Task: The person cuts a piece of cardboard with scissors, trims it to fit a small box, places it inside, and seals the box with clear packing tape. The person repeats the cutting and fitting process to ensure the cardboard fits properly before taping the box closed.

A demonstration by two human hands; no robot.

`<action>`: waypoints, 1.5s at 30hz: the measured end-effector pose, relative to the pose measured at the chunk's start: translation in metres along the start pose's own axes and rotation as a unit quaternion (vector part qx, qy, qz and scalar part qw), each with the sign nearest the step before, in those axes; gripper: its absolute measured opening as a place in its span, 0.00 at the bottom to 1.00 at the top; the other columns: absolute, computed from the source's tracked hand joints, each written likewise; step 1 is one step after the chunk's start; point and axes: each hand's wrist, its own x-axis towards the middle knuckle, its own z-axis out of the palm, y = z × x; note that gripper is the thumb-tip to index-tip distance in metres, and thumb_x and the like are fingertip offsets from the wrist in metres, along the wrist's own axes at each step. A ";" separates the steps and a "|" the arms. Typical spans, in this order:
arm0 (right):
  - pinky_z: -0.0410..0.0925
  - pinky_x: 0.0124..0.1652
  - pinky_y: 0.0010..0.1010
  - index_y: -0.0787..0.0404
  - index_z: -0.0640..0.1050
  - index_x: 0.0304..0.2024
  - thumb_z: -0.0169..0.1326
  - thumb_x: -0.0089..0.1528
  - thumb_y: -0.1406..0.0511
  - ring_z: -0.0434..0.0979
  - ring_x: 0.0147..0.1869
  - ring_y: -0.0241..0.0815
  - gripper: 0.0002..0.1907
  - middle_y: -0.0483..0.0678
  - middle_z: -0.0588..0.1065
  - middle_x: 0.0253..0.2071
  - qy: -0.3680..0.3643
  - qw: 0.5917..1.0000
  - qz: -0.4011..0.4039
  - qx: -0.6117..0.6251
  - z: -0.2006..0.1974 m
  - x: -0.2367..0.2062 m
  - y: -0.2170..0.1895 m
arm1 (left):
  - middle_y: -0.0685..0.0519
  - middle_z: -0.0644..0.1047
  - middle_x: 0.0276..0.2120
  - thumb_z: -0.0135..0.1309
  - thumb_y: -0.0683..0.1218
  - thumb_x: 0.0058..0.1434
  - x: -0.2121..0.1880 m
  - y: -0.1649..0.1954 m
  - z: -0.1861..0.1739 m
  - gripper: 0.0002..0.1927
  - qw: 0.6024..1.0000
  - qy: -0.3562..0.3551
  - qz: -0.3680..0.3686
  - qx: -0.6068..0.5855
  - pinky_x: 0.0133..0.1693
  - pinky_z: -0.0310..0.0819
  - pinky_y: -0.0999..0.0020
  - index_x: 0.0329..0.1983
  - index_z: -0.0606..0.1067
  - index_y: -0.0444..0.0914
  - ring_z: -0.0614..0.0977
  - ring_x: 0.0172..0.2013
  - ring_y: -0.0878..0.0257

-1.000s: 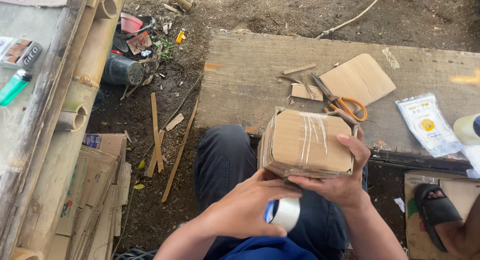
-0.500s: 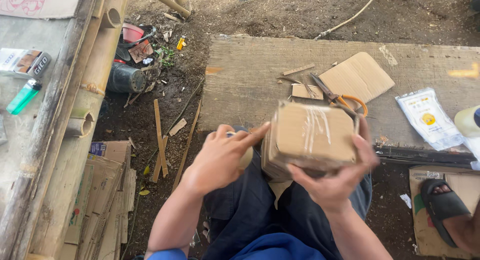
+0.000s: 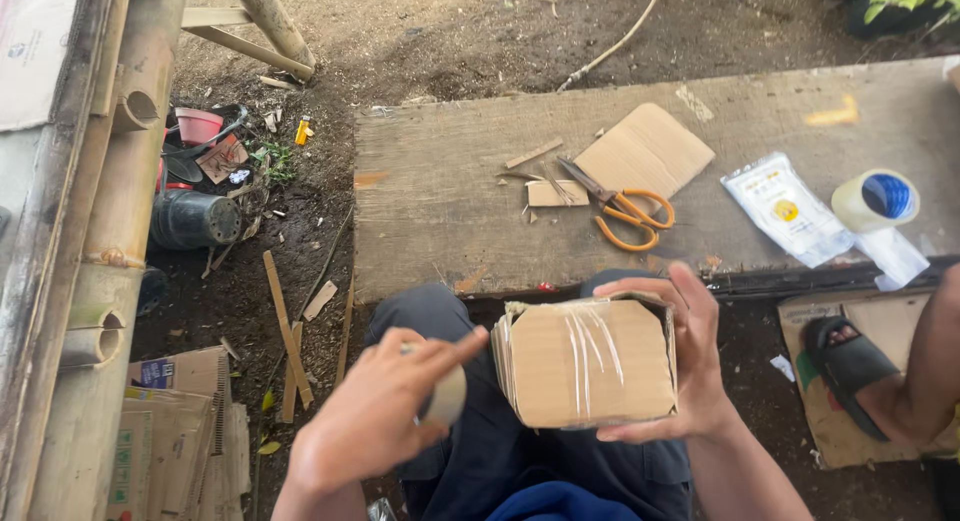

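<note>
My right hand [image 3: 685,366] grips a small cardboard box [image 3: 588,361] wrapped with strips of clear tape, holding it over my lap by its right side. My left hand [image 3: 375,416] holds a roll of clear tape [image 3: 445,396] just left of the box, fingers stretched toward the box's left edge. The roll is mostly hidden behind my fingers.
A wooden plank [image 3: 450,171] lies ahead with orange-handled scissors [image 3: 625,211], cardboard pieces [image 3: 645,151], a small plastic packet [image 3: 790,211] and a second tape roll [image 3: 875,201]. Another person's sandalled foot [image 3: 860,366] rests at right. Bamboo poles [image 3: 120,201] and folded cartons [image 3: 170,431] sit at left.
My left hand has carried the tape roll from under the box up and around to its left side. The box has lowered slightly toward my lap.
</note>
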 end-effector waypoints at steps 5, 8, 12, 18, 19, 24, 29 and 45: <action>0.72 0.62 0.50 0.51 0.50 0.78 0.81 0.39 0.56 0.75 0.66 0.57 0.74 0.62 0.69 0.62 -0.032 0.995 -0.096 -0.019 -0.007 -0.018 0.002 | 0.48 0.70 0.63 0.71 0.44 0.47 0.011 -0.016 -0.003 0.48 0.943 0.281 0.043 -0.173 0.59 0.73 0.55 0.71 0.62 0.40 0.73 0.60 0.50; 0.71 0.64 0.53 0.51 0.52 0.78 0.81 0.40 0.56 0.75 0.66 0.59 0.71 0.63 0.70 0.62 -0.086 0.987 -0.135 0.016 -0.010 -0.024 0.006 | 0.43 0.60 0.72 0.67 0.42 0.57 0.042 -0.016 0.009 0.39 0.815 0.401 0.154 -0.388 0.64 0.75 0.53 0.70 0.63 0.38 0.71 0.68 0.52; 0.60 0.74 0.60 0.52 0.50 0.80 0.80 0.43 0.58 0.72 0.73 0.60 0.71 0.62 0.69 0.68 -0.139 0.978 -0.136 0.075 -0.010 -0.021 0.004 | 0.40 0.65 0.68 0.64 0.40 0.65 0.088 0.014 0.047 0.37 0.662 0.427 0.243 -0.565 0.74 0.67 0.51 0.74 0.60 0.34 0.69 0.68 0.52; 0.51 0.80 0.52 0.61 0.47 0.76 0.70 0.49 0.57 0.50 0.84 0.55 0.62 0.60 0.46 0.79 0.098 0.991 -0.060 -0.074 0.022 -0.028 -0.019 | 0.42 0.64 0.69 0.63 0.36 0.61 0.116 0.035 0.053 0.41 0.639 0.369 0.222 -0.638 0.70 0.64 0.56 0.74 0.56 0.34 0.68 0.69 0.53; 0.49 0.79 0.51 0.62 0.44 0.76 0.71 0.46 0.57 0.51 0.83 0.56 0.67 0.61 0.47 0.78 0.110 0.991 -0.036 -0.073 0.033 -0.034 -0.020 | 0.42 0.63 0.69 0.62 0.36 0.61 0.116 0.035 0.049 0.41 0.632 0.380 0.212 -0.641 0.69 0.66 0.55 0.74 0.56 0.34 0.68 0.69 0.54; 0.52 0.74 0.51 0.58 0.27 0.75 0.74 0.37 0.52 0.55 0.79 0.57 0.84 0.60 0.49 0.75 0.139 0.966 0.004 -0.216 0.068 -0.059 -0.004 | 0.41 0.62 0.69 0.63 0.36 0.60 0.100 0.049 0.051 0.43 0.663 0.405 0.204 -0.596 0.68 0.68 0.56 0.74 0.54 0.35 0.69 0.67 0.54; 0.69 0.65 0.56 0.51 0.22 0.72 0.78 0.46 0.56 0.65 0.73 0.61 0.82 0.64 0.53 0.72 0.007 0.999 0.036 0.033 0.040 -0.029 0.012 | 0.40 0.62 0.72 0.63 0.39 0.62 0.056 0.067 0.069 0.42 0.701 0.600 0.119 -0.366 0.72 0.64 0.54 0.76 0.54 0.31 0.69 0.70 0.50; 0.51 0.77 0.51 0.57 0.46 0.78 0.73 0.47 0.56 0.53 0.83 0.60 0.67 0.68 0.50 0.80 -0.041 0.996 0.053 0.059 0.028 -0.011 -0.051 | 0.44 0.59 0.70 0.61 0.40 0.67 0.083 0.051 0.053 0.43 0.637 0.685 0.187 -0.300 0.73 0.63 0.58 0.78 0.49 0.39 0.63 0.71 0.54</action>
